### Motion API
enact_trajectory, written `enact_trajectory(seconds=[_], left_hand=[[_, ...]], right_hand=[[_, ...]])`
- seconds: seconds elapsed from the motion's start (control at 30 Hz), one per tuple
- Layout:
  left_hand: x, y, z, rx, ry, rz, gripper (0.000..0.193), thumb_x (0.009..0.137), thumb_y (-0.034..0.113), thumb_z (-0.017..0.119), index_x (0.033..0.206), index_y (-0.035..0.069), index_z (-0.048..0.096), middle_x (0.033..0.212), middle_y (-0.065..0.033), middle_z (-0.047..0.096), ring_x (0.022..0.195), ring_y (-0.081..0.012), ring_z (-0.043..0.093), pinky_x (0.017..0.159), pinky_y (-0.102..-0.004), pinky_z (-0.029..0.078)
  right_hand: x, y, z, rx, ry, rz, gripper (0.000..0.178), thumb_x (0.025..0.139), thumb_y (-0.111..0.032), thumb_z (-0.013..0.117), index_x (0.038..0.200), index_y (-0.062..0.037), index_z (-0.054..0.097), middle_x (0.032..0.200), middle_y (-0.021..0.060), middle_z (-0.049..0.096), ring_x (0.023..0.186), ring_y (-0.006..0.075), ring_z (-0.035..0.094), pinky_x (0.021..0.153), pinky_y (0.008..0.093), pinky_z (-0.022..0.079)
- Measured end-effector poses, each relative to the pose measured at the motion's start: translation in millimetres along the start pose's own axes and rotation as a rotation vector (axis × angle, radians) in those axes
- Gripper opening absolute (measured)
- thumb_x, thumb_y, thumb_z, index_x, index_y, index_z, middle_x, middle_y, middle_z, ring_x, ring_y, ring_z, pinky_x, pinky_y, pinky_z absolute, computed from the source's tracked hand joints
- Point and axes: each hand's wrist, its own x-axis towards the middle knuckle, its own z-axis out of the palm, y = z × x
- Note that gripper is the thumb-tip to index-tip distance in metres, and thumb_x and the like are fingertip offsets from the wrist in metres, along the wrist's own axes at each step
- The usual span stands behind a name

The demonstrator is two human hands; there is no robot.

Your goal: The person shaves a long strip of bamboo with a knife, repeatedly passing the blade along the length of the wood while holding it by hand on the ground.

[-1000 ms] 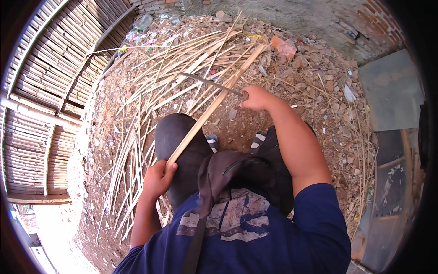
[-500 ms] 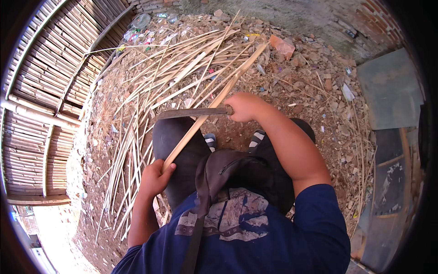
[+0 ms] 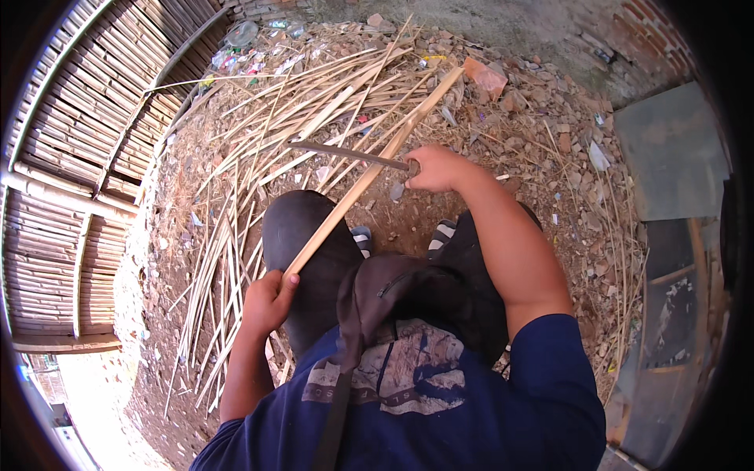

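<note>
A long, pale bamboo strip (image 3: 340, 210) slants from beside my left knee up and away to the right. My left hand (image 3: 269, 301) is wrapped round its near end, thumb on top. In my right hand (image 3: 434, 168) is the handle of a machete (image 3: 345, 152), whose long dark blade points left and crosses the strip. The blade looks edge-on and appears to touch the strip, though I cannot tell how firmly. The strip's far end lies over the rubble near a broken red brick (image 3: 485, 78).
Many split bamboo strips (image 3: 314, 114) lie scattered ahead, and more (image 3: 206, 302) lie to the left. A bamboo-slat wall (image 3: 71, 118) stands left, a masonry wall (image 3: 503, 35) at the back. Grey panels (image 3: 674, 153) lean at the right. Rubble and litter cover the ground.
My right hand and the machete have moved away from me along the strip and slightly right. The blade has turned from showing its flat to a thin edge. My left hand has barely moved.
</note>
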Motion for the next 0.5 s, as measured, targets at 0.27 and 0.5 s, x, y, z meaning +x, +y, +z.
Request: enact_trajectory(seconds=[0.27,0.5], left_hand=[[-5.5,-4.0,3.6,0.0,0.039,0.015,0.051,0.097,0.042,0.063,0.071,0.0,0.052,0.058,-0.0185,0.054,0.054,-0.035,0.054,0.054,-0.0453,0.04],[-0.1,-3.8,1.4,-0.013,-0.009,0.004,0.051,0.097,0.042,0.064,0.071,0.0,0.052,0.058,-0.0168,0.054,0.052,-0.03,0.052,0.053,-0.0431,0.04]], right_hand=[[7.3,14.7,-12.9,0.215,-0.071,0.073,0.053,0.072,-0.035,0.079,0.115,-0.004,0.07,0.103,0.02,0.071,0.099,0.0343,0.069,0.086,0.043,0.054],[3.6,33.1,-9.5,0.075,0.054,0.132,0.063,0.075,-0.037,0.08,0.124,-0.0015,0.066,0.114,0.0233,0.068,0.106,0.0356,0.066,0.091,0.0425,0.051]])
